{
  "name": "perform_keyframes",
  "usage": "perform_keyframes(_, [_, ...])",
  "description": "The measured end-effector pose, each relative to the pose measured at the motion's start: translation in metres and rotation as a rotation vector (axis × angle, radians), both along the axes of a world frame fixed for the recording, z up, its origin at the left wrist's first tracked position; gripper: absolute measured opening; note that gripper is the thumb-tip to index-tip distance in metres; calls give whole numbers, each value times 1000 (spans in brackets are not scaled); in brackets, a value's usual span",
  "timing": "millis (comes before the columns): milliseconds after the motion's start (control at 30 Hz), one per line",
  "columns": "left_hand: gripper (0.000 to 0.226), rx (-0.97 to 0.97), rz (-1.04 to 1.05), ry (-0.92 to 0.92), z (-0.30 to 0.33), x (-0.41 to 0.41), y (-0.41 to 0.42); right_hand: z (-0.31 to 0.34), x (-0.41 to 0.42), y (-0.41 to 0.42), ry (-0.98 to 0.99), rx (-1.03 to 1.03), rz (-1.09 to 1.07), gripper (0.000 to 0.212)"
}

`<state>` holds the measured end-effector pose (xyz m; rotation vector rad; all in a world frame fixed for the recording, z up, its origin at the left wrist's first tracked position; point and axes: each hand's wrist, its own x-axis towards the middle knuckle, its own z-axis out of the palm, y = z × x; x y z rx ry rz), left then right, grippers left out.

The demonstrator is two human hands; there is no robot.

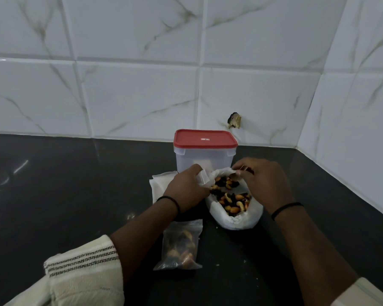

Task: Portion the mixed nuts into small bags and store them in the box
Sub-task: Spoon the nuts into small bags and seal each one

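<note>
Dark stone worktop [75, 195], near its back edge: left hand [187, 187] pinching a small clear plastic bag [202, 178] just left of the white open bag of mixed nuts [232, 200], right hand [261, 182] pinching nuts above it, red-lidded clear plastic box [205, 151] shut behind.

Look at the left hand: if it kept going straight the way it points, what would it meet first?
Probably the box with the red lid, right behind the left hand and the small bag it grips; depth is unclear.
</note>
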<state>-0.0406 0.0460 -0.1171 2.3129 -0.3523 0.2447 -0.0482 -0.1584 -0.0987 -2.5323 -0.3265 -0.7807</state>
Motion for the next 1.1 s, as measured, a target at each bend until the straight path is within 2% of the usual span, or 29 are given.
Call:
perform_keyframes(100, [24,-18,-7,-14,0,-2,-1,-9,3,4,68,-46,79,21])
perform_keyframes(200, [26,-12,-6,-11,1,-2,-1,-8,4,2,97,26,74,19])
perform_keyframes(367, [27,-3,-8,-15,1,-2,-1,8,-1,-3,14,175,58,10])
perform_keyframes(467, [27,-10,-3,-14,0,-2,-1,5,1,-2,-3,198,95,13])
perform_keyframes(600, [28,-9,-3,-27,0,-1,-1,-4,1,1,151,230,213,24])
perform_keyframes(700, [28,-10,-4,-29,0,-1,0,1,0,-1,169,217,209,22])
perform_keyframes(800, [29,-6,-3,-28,-1,0,0,12,-3,-7,92,209,130,12])
perform_keyframes(900, [28,0,0,-40,-1,1,0,15,-4,-7,34,208,64,12])
perform_keyframes(1100, [34,7,-4,-42,-1,1,0,2,3,-8,85,93,63,13])
